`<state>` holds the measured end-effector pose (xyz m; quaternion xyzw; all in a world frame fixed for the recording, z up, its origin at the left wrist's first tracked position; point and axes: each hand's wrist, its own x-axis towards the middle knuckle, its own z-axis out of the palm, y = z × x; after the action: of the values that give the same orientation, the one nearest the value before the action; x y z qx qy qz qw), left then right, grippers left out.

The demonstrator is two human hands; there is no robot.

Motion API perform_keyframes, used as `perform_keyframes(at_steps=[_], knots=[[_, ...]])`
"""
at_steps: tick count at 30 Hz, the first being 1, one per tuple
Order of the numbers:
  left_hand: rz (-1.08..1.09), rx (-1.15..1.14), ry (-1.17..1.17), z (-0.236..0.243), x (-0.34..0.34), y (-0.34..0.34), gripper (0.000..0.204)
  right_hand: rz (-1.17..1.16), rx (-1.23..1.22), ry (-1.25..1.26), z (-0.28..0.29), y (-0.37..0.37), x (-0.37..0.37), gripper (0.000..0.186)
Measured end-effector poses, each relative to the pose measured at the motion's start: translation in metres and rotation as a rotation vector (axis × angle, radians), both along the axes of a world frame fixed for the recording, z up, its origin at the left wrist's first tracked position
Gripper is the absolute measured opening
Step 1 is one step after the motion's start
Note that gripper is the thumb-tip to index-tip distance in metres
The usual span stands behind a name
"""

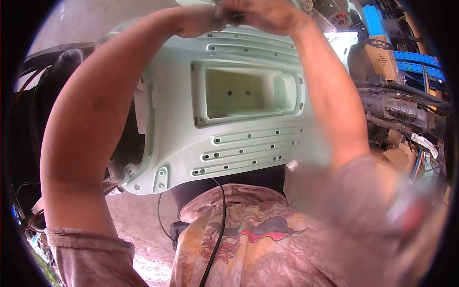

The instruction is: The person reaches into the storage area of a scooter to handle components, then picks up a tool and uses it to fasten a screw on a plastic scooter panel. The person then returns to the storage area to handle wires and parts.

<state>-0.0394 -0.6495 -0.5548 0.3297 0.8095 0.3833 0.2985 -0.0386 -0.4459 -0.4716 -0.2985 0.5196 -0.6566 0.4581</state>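
A large pale green moulded plastic panel (pixel 174 115) lies across in front of me, with a rectangular recessed compartment in its middle and rows of slotted grooves with holes on both sides. Both my arms reach over it to its far edge. There my left hand (pixel 203 20) and my right hand (pixel 267 14) come together at the top of the view, fingers curled inward. Something dark sits between their fingertips, too small and too cut off to name. The upper edge of the picture hides part of both hands.
To the left stands a dark vehicle part (pixel 28 115) with wires. On the right are black tubes and cables (pixel 406 93), a cardboard box (pixel 381 60) and blue perforated metal rails (pixel 418 57). A black cable (pixel 221 225) hangs down over my shirt.
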Motion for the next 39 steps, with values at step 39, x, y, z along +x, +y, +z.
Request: perform_keyframes(at_steps=[39], knots=[[0.018,-0.434,0.262,0.025,0.015,0.018,0.026,-0.431,1.020,1.470,0.065,-0.011,0.058,0.044]])
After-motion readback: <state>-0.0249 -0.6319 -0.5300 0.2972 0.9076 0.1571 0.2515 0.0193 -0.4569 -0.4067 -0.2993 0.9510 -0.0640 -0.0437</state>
